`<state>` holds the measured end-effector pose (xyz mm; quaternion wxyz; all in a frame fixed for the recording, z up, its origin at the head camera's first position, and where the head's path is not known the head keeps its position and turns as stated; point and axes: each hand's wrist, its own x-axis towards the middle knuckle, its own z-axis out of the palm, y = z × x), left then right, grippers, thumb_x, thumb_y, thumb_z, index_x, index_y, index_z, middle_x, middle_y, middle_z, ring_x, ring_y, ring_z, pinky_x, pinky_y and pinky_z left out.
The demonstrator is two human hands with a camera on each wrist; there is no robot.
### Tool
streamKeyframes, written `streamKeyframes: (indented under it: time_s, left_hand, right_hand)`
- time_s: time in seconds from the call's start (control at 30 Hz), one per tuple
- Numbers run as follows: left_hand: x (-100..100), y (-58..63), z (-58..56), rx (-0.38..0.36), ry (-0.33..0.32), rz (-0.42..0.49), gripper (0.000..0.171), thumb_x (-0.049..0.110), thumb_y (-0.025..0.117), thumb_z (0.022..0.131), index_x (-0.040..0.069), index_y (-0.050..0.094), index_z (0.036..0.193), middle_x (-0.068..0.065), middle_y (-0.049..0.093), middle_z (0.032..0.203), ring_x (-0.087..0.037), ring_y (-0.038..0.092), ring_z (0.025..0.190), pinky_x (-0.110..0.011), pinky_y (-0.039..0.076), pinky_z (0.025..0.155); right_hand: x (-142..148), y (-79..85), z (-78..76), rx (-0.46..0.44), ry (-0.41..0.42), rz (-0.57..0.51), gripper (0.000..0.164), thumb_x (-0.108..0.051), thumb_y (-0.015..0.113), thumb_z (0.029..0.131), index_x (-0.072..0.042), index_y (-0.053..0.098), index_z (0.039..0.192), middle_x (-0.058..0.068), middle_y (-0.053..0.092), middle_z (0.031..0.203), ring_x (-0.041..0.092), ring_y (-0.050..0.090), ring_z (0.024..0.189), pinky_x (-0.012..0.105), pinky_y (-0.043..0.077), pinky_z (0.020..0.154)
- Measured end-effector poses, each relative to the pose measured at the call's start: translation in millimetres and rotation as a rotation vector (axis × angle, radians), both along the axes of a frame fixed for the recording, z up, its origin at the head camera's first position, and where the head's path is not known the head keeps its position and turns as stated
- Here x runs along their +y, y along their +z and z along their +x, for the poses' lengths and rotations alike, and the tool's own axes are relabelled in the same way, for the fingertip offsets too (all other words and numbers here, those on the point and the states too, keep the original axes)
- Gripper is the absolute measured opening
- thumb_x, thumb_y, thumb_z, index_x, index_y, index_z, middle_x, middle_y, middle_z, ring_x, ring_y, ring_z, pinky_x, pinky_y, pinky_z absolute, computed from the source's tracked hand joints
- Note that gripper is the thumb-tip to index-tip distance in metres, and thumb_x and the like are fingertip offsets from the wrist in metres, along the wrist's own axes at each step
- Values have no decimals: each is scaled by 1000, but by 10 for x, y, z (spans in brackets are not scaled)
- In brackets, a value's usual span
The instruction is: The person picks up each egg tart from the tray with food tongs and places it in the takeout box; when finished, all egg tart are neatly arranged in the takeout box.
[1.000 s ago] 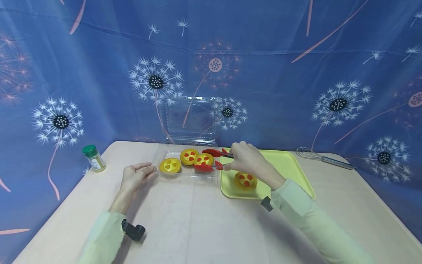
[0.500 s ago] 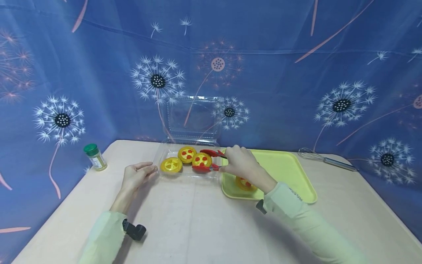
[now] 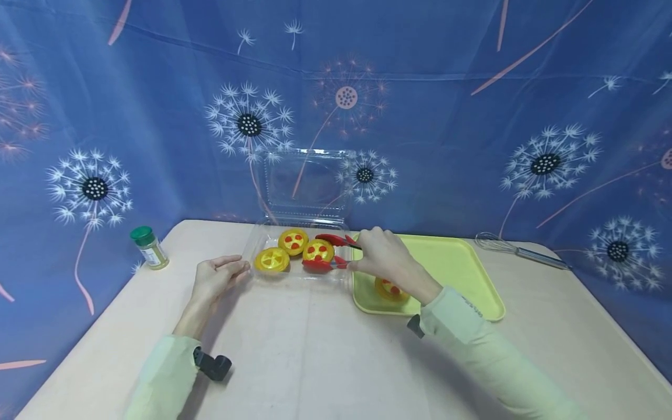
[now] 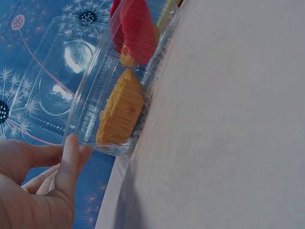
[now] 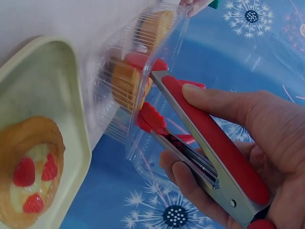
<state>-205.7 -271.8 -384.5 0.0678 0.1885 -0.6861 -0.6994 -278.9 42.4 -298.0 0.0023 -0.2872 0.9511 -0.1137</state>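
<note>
My right hand [image 3: 385, 256] grips red-and-steel tongs [image 5: 205, 138]. The red tong tips [image 5: 151, 117] reach into an open clear plastic clamshell container [image 4: 90, 119], on either side of a red-dotted toy tart [image 3: 318, 249]. Whether both tips press on it is hard to tell. Against it lies another red-dotted tart [image 3: 293, 240], and a plain yellow tart [image 3: 272, 260] sits at the container's left. My left hand [image 3: 212, 283] pinches the container's rim near its front left corner. On the yellow tray [image 3: 446, 274], a tart with red pieces [image 5: 33, 171] lies partly beneath my right hand.
The container's clear lid [image 3: 307, 184] stands raised at the back against a blue dandelion cloth [image 3: 430, 116]. A green-capped shaker bottle [image 3: 150, 249] stands at the left of the table [image 3: 315, 350]. A whisk [image 3: 522, 252] lies behind the tray's right side.
My right hand and the tongs have moved slightly left. The two red-dotted tarts have shifted a little left inside the container. My left hand stays at the rim.
</note>
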Motion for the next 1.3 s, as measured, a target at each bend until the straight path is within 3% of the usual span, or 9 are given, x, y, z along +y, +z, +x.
streamKeyframes:
  time_s: [0.17,0.43,0.77,0.97,1.3]
  left_hand:
    - [1,17,-14,27,-8,13,44,2,56,97,-17,44,135,0,71,90,-1,68,79,-19,59,84]
    - [6,-28,20,13,-18,26,44,2,55,97,-17,44,135,-2,71,91,-1,68,79,-17,59,82]
    - [0,-28,-4,31,-9,66,46,0,55,97,-18,41,137,2,71,86,-1,68,78,-16,59,81]
    - [22,-19,2,22,-12,42,45,0,54,97,-18,42,136,2,70,87,0,67,78,-17,59,83]
    - [32,-6,17,19,11,-5,42,1,54,97,-18,45,134,-3,72,92,0,68,77,-18,59,83]
  right_hand:
    - [-3,30,-3,36,-23,15,43,-32,84,77,-10,52,59,-2,30,50,13,31,42,20,21,39]
    - [-21,-80,-21,59,-21,55,43,-33,82,78,-12,51,58,-3,32,51,12,35,42,19,22,39]
    - [-21,-93,-51,134,-17,50,41,-31,80,79,-12,51,59,-4,31,52,12,34,44,21,22,39]
    - [-10,-138,-57,147,-17,42,41,-31,79,80,-13,50,57,-5,33,52,13,36,45,21,25,38]
    - [-5,-149,-56,173,-12,20,41,-26,78,79,-14,47,55,-5,28,51,12,31,43,21,20,38]
